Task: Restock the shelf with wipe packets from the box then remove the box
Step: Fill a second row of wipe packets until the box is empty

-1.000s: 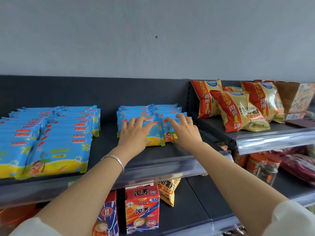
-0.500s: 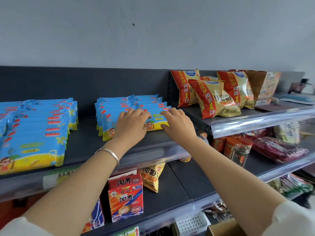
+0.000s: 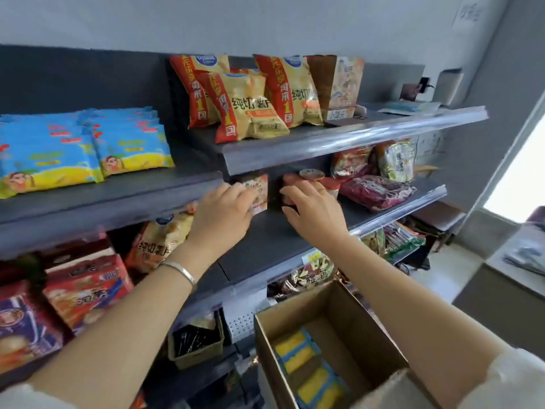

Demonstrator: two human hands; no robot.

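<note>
Blue and yellow wipe packets (image 3: 88, 146) lie in overlapping rows on the dark upper shelf (image 3: 112, 199) at the left. My left hand (image 3: 224, 211) and my right hand (image 3: 312, 208) hover in front of the shelf edge, to the right of and below those packets, fingers spread and holding nothing. An open cardboard box (image 3: 333, 338) sits low at the right, below my right forearm, with a few yellow and blue wipe packets (image 3: 309, 367) standing inside it.
Yellow and red chip bags (image 3: 244, 95) stand on the higher right shelf. Snack cups and red packets (image 3: 371, 184) fill the shelf below it. Red cartons (image 3: 85, 287) sit lower left. A small brown tray (image 3: 197, 340) rests beside the box.
Both hands have come off the wipe packets and pulled back to the right and down. The view has swung right and down, so the cardboard box now shows.
</note>
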